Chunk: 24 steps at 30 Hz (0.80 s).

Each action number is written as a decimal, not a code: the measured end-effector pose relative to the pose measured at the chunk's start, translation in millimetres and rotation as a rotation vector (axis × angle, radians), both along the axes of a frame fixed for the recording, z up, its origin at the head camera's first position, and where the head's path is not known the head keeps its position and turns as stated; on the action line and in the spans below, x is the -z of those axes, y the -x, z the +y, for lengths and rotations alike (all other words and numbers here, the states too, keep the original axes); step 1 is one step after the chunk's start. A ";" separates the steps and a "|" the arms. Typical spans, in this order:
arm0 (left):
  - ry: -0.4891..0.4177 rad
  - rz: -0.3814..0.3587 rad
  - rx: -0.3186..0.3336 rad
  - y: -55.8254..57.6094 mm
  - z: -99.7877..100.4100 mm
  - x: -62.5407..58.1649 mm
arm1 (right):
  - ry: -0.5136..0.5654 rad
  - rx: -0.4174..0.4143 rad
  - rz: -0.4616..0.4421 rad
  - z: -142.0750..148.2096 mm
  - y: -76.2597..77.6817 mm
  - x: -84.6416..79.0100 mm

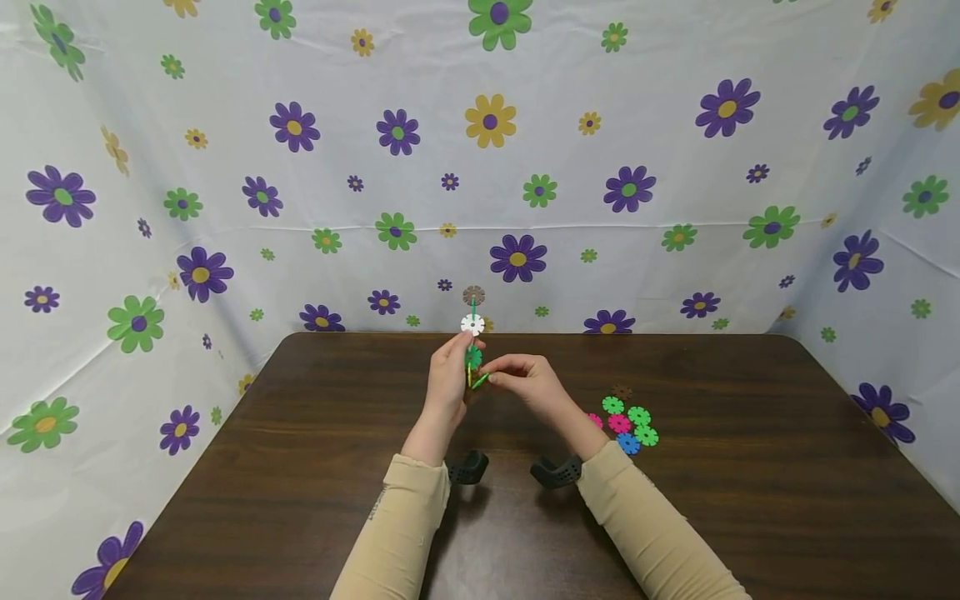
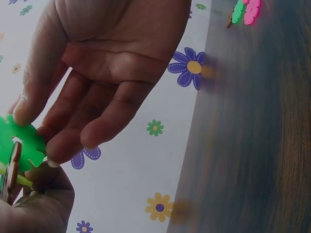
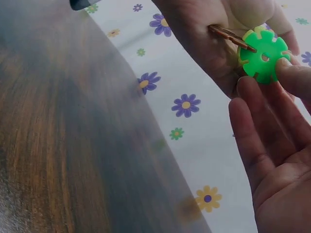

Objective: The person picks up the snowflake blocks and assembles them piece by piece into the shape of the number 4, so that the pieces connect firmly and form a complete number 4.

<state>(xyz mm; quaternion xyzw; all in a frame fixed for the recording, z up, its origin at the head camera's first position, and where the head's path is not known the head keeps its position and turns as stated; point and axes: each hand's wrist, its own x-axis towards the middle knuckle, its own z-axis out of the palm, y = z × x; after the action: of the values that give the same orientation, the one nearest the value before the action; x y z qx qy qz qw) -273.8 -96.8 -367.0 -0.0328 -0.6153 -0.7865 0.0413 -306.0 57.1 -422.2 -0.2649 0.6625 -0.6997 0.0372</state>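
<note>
My left hand holds a thin upright chain of notched plastic discs between thumb and fingers. A tan disc tops it, with a white disc and a darker green disc lower down. At the chain's lower end my right hand pinches a bright green disc by its edge, thumb against its face in the right wrist view. There, a brown disc stands edge-on, meeting the green one at its rim. The left wrist view shows a green disc by the left thumb, behind the brown disc.
Loose discs lie to the right on the dark wooden table: green, pink, blue and brown. Black wrist devices sit under both forearms. A flowered white cloth hangs behind the table.
</note>
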 end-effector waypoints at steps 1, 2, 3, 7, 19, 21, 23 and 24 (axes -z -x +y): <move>0.002 0.007 0.004 -0.5 -0.1 -0.5 | -0.002 -0.003 0.001 0.6 0.7 -0.2; 0.005 0.014 0.006 -1.0 -0.1 -1.3 | -0.005 -0.005 0.002 1.0 1.4 0.0; 0.009 0.018 0.008 -1.2 -0.2 -1.5 | -0.007 -0.008 0.003 1.5 2.1 0.3; 0.015 0.018 0.010 -2.1 -1.0 -2.8 | -0.001 -0.021 0.008 3.4 3.9 -0.3; 0.000 -0.001 0.004 -1.1 0.5 -1.2 | -0.147 0.042 -0.024 50.2 9.8 -12.8; -0.008 -0.010 0.007 -0.9 0.8 -0.6 | -0.205 0.062 -0.037 66.6 10.2 -12.5; -0.014 -0.015 0.009 -0.4 0.9 0.1 | -0.259 0.079 -0.048 84.5 10.8 -11.6; -0.013 -0.015 0.012 -0.2 1.1 0.5 | -0.284 0.087 -0.049 93.6 11.3 -10.7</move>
<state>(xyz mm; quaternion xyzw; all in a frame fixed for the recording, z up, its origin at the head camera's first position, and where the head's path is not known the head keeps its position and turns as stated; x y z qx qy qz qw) -273.6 -95.7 -367.4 -0.0300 -0.6101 -0.7911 0.0323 -317.3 150.7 -411.4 -0.2110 0.7645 -0.6062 0.0602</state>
